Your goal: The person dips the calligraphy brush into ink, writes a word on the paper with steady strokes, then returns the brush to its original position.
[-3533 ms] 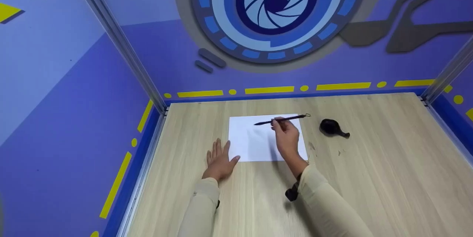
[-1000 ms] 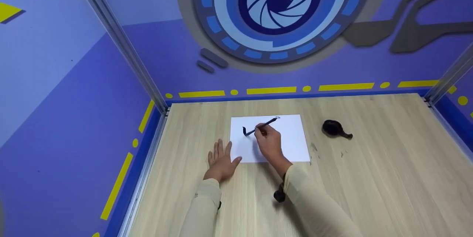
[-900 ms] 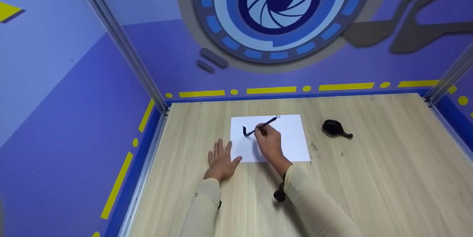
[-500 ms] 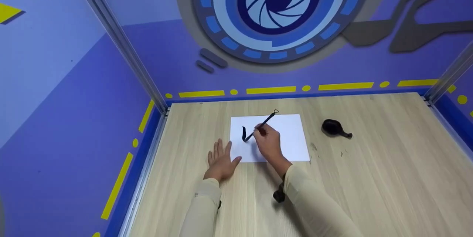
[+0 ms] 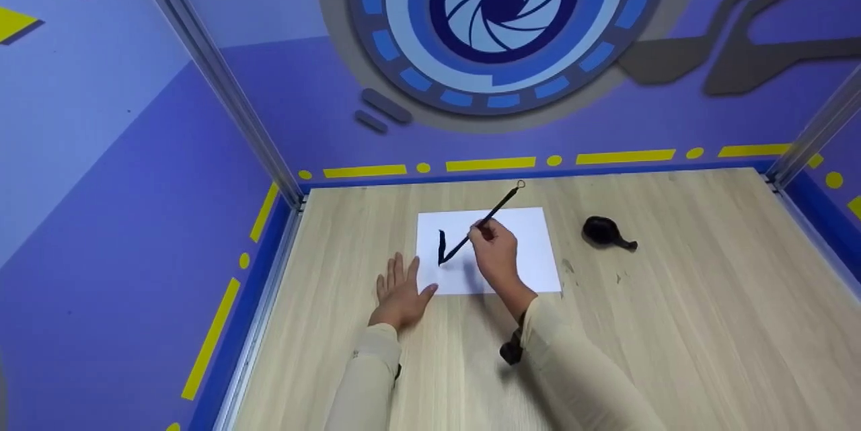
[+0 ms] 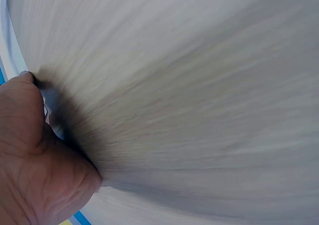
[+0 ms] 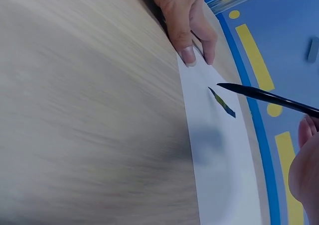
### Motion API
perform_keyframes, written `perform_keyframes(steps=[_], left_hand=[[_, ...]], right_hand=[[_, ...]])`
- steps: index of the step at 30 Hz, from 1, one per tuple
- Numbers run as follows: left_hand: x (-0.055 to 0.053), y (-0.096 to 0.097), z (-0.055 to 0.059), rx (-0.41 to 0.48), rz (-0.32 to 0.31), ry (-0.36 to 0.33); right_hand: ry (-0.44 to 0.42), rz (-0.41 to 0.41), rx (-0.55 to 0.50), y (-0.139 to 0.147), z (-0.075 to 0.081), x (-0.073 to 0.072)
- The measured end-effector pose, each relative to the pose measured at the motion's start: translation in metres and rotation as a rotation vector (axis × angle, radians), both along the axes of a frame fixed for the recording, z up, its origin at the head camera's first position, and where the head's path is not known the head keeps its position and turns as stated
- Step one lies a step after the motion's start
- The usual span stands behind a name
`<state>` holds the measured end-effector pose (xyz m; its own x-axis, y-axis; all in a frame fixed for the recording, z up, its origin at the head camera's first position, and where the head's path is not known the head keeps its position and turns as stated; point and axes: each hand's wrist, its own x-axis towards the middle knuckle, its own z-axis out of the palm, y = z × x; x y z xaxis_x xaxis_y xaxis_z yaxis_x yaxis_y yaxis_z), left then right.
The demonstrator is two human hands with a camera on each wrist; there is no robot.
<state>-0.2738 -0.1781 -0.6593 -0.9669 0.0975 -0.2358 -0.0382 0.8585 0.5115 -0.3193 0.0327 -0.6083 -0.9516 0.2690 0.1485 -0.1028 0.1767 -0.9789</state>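
My right hand (image 5: 496,253) pinches a slim black ink brush (image 5: 501,202) with a small loop at its top end. Its dark tip slants down to the lower end of a black ink stroke (image 5: 442,245) on the left part of a white sheet of paper (image 5: 528,269). Seen from the right wrist, the brush tip (image 7: 234,88) looks slightly apart from the stroke; I cannot tell if it touches the paper. My left hand (image 5: 401,293) lies flat with fingers spread, thumb and index finger on the sheet's lower left corner.
To the right of the paper sits a round black dish-like thing (image 5: 600,232) with a short handle. Dark smudges (image 5: 568,266) mark the wooden table (image 5: 672,323) near it. Blue-purple printed panels (image 5: 269,108) wall the table at the back and sides.
From above the paper, the right hand has brought the brush down to the sheet. A black stroke has appeared and lengthened toward me. The left hand has stayed in place.
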Motion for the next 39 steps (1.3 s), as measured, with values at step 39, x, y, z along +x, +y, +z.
perform_keyframes(steps=[39], left_hand=[[0.001,0.002,0.009,-0.033,0.007,-0.062]], right_hand=[[0.08,-0.001,0.108,-0.003,-0.012,0.001]])
